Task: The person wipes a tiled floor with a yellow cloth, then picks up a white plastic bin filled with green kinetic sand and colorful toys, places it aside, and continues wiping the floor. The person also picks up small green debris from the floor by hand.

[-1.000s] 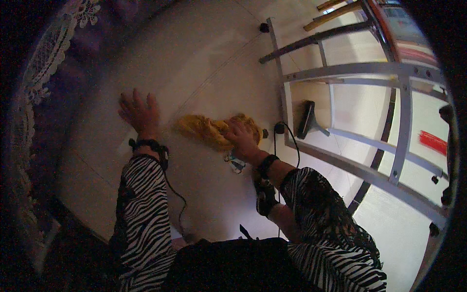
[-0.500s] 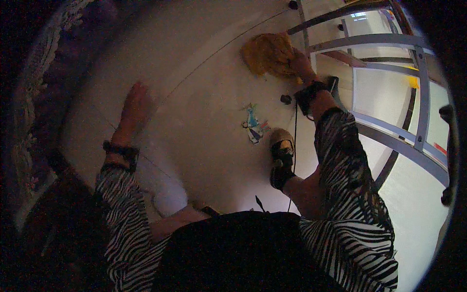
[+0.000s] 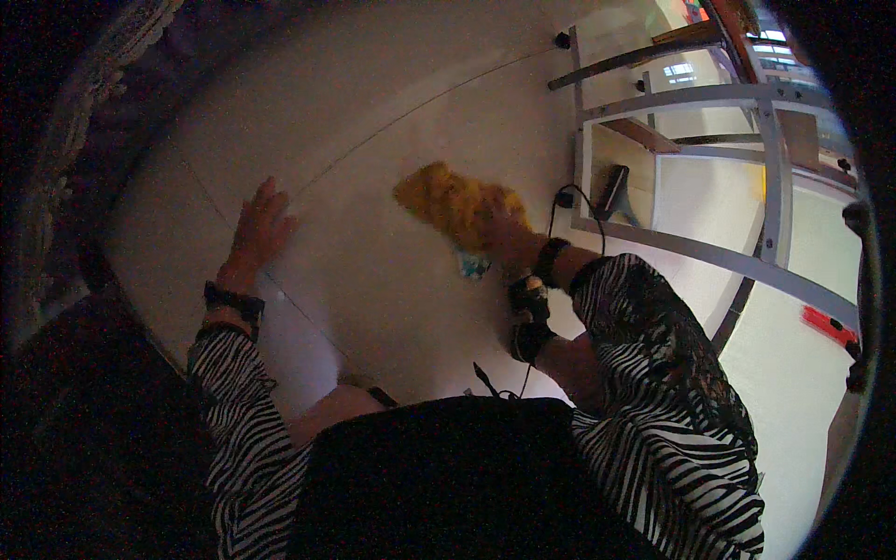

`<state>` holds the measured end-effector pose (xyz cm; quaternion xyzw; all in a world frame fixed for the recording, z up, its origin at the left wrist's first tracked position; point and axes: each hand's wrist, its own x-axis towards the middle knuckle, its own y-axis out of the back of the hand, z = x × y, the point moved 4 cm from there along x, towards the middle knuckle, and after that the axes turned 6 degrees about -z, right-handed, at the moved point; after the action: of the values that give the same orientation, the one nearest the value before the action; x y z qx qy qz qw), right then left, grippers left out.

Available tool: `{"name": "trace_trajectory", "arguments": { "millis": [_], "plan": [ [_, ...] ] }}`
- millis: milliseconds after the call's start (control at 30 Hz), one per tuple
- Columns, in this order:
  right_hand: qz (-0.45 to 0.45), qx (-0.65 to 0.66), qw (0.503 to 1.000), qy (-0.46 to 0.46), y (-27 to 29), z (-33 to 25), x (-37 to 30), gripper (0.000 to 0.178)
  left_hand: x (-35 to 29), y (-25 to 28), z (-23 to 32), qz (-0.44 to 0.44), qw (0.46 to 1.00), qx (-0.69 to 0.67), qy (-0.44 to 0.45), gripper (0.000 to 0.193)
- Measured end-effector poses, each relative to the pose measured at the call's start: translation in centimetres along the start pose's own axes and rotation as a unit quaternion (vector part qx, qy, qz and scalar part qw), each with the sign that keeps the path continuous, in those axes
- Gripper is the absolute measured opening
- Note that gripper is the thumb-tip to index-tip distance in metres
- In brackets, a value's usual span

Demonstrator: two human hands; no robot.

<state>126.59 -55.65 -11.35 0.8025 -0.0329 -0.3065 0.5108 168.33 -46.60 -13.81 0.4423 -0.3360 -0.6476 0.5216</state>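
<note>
A bunched yellow-brown cloth [image 3: 457, 203] lies on the pale tiled floor [image 3: 373, 289], right of the middle. My right hand [image 3: 509, 233], a little blurred, presses down over its near right end with the fingers around it. Partly covered by that cloth, some torn blue and white paper scraps [image 3: 473, 267] show just below it. Over on the left, my left hand [image 3: 259, 229] rests on the floor with its fingers apart, holding nothing. Dark bands circle both wrists, below zebra-striped sleeves.
A grey metal frame [image 3: 681, 245] of furniture stands along the right. Beside its bars are a black cable's end [image 3: 563, 199] and a dark handled object [image 3: 612, 191]. My shod foot [image 3: 532, 322] is just below my right hand. Farther right lies a red object [image 3: 829, 324].
My right hand has drawn the cloth leftward and nearer to me, from beside the metal frame to over the paper scraps. My left hand stays almost in place, its fingers now spread more clearly.
</note>
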Motion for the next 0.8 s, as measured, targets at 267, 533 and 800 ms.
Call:
{"name": "trace_trajectory", "arguments": {
  "millis": [267, 533, 800],
  "plan": [
    [-0.032, -0.018, 0.991, 0.127, 0.7, -11.6, -2.3, 0.052, -0.2, -1.6, 2.3, -0.025, 0.957, -0.264, 0.119, 0.046],
    [0.082, 0.153, 0.974, 0.144, 6.3, -1.3, 3.1, 0.045, -3.8, 1.3, 1.8, -0.002, 0.951, -0.294, 0.100, 0.048],
    [0.057, 0.124, 0.986, -0.097, 13.8, 6.5, 8.1, 0.054, -4.0, 1.9, 3.4, -0.139, 0.976, 0.052, 0.161, 0.063]
  ]
}}
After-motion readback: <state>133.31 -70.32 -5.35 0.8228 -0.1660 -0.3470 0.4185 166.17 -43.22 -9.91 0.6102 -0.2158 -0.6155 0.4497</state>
